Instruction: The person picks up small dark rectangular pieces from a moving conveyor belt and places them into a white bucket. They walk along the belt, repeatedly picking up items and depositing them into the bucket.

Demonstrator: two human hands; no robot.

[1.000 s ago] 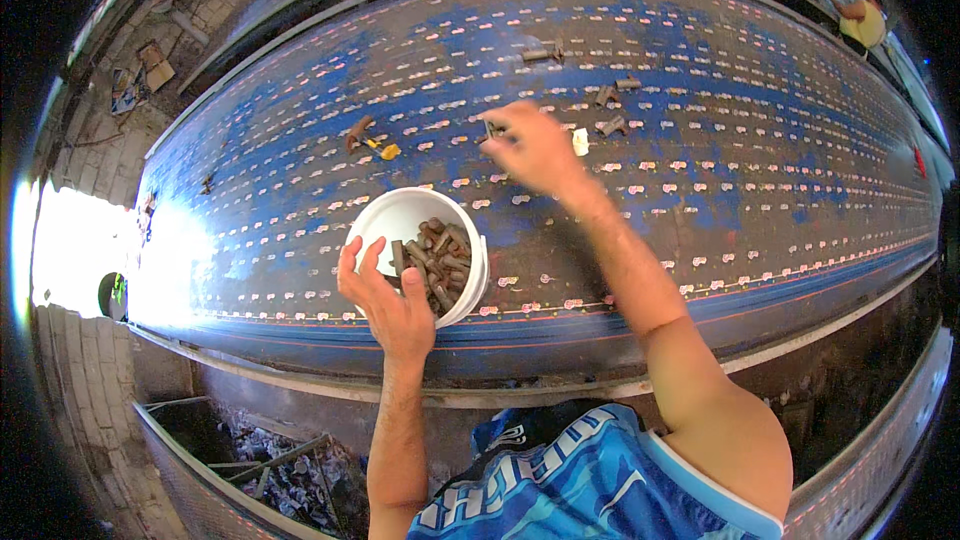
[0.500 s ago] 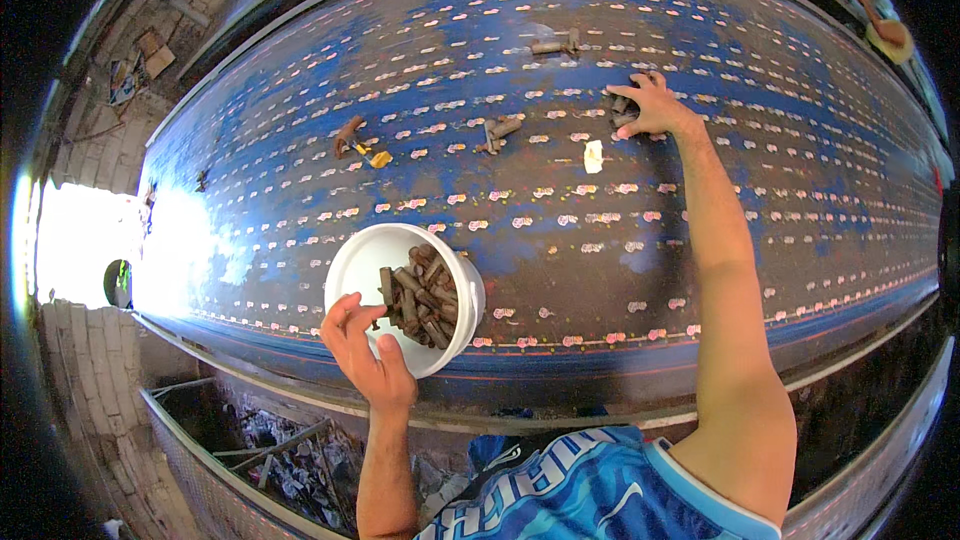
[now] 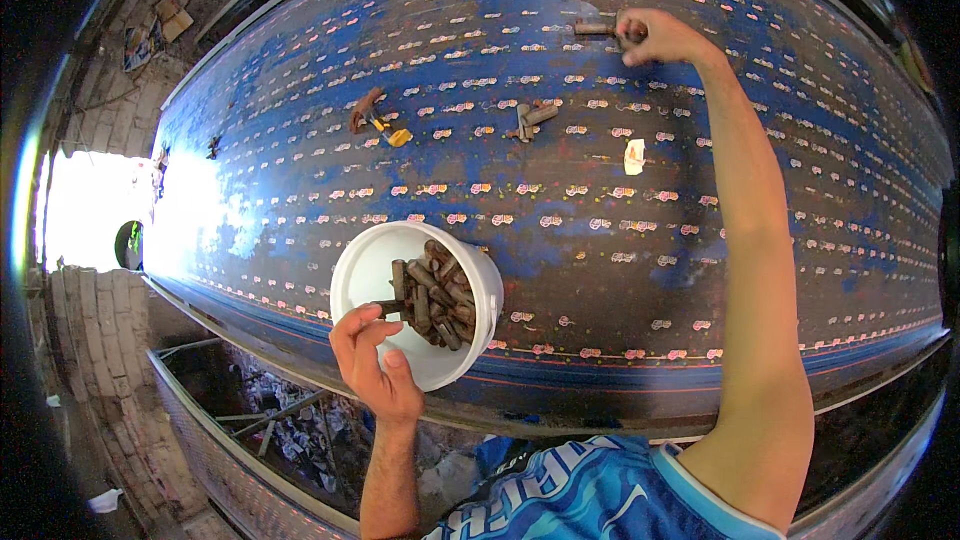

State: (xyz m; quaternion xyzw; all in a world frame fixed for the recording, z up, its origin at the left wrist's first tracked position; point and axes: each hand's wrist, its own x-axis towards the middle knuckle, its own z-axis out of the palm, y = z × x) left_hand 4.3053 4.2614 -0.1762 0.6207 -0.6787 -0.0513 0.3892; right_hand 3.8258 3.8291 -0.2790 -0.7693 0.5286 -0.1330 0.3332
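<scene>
A white bucket [image 3: 488, 300] stands on the broad dark blue belt in front of me, holding many rusty, bolt-like metal pieces [image 3: 430, 300]. My left hand [image 3: 378, 365] is at the bucket's near left rim, fingers curved and the thumb apart from them. Just beyond its fingertips a dark metal piece shows; I see no clear grip on it. Far out on the belt, my right hand [image 3: 650, 37] is closed around rusty bolts, with one dark shaft [image 3: 594, 30] sticking out to the left. Its palm side is partly hidden.
More rusty bolts [image 3: 535, 118] lie mid-belt. Left of them is a rusty piece with a yellow end [image 3: 398, 137]. A crumpled white scrap [image 3: 634, 157] lies to the right. Metal rails border the belt [image 3: 560, 270]; a bin of debris [image 3: 290, 430] is below left.
My right hand has moved farther out from one group of dark pieces, which no longer lies there, to the far bolts and closed on them. The left hand stays at the bucket.
</scene>
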